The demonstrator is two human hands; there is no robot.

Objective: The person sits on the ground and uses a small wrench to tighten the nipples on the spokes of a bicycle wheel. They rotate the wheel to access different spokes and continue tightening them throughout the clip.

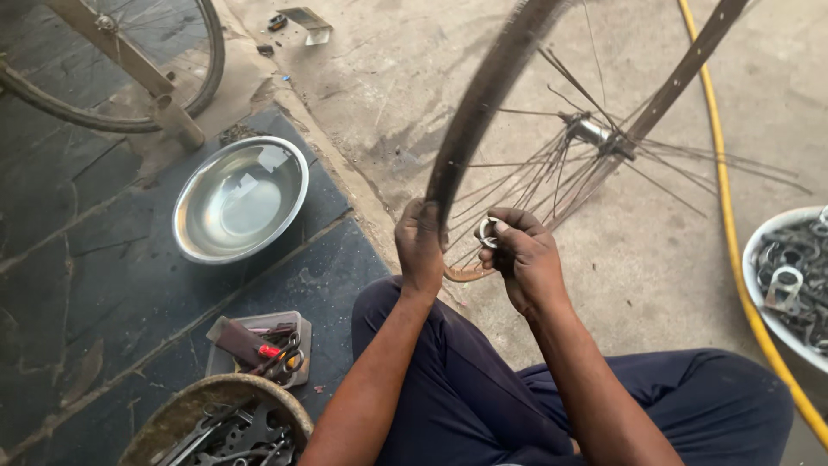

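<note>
- Sitting on the floor (604,259), a person in dark blue trousers holds a bicycle wheel (483,95) upright in front of the knees; its hub (591,131) and thin spokes show blurred, and the rim's lower edge lies between the two hands.
- Second wheel (203,78), with part of a frame, stands at the upper left on dark stone slabs.
- Yellow hose (733,250) runs down the right side of the concrete.
- Steel bowl (240,200), shiny, sits well left of the hands.
- White basin (789,285) of dark metal parts sits at the right edge.
- Round basket (216,423) of wrenches lies at the bottom left, a small tray (263,345) of tools just above it.
- Left hand (420,246) has its fingers closed around the rim.
- Right hand (524,259), just beside it, pinches a small silvery spoke tool (487,231) at the rim.
</note>
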